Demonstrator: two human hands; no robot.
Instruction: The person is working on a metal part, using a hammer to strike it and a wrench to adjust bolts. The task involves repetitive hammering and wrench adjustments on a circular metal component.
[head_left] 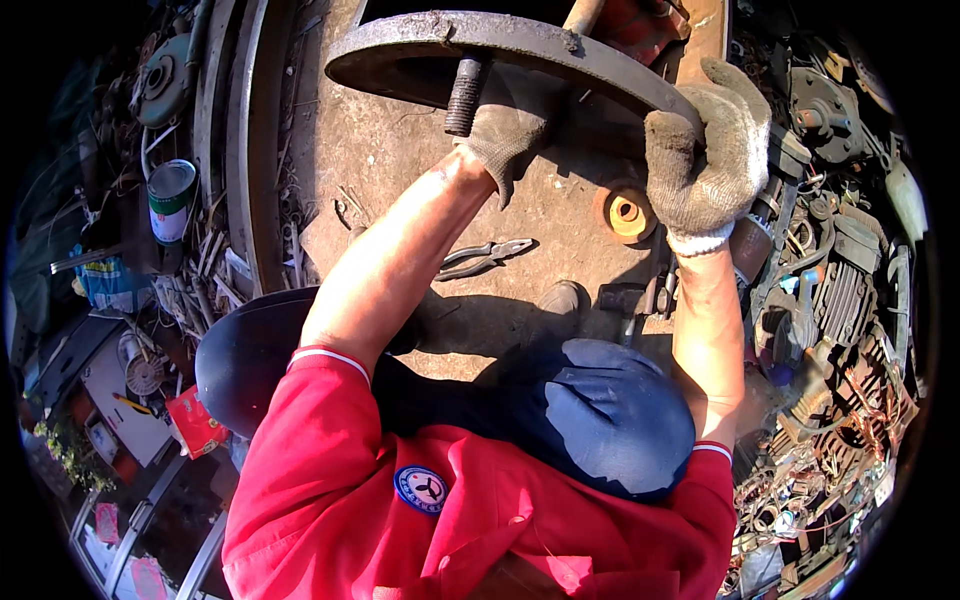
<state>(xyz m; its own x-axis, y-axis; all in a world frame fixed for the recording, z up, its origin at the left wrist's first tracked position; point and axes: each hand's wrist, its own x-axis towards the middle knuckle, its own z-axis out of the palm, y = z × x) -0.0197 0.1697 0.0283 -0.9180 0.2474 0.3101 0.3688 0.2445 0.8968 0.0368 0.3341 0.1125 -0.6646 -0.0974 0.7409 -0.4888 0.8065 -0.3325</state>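
A large round metal flange [540, 58] stands tilted at the top of the head view, with a threaded stud [464, 95] sticking out of its near side. My right hand [712, 160], in a worn knit work glove, grips the flange's right rim, thumb on the near side and fingers curled beyond it. My left hand [515, 125], gloved too, reaches beneath the flange beside the stud; its fingers are lost in shadow behind the metal. Pliers [486, 258] lie on the floor below my left wrist. A yellowish ring-shaped part [629, 214] rests near my right hand.
A hammer [622, 298] lies on the floor by my right knee. Scrap metal and motor parts [850, 260] are heaped on the right. On the left run long metal rails [262, 150], with a paint can [171, 200] and a red box [196, 422] beyond them.
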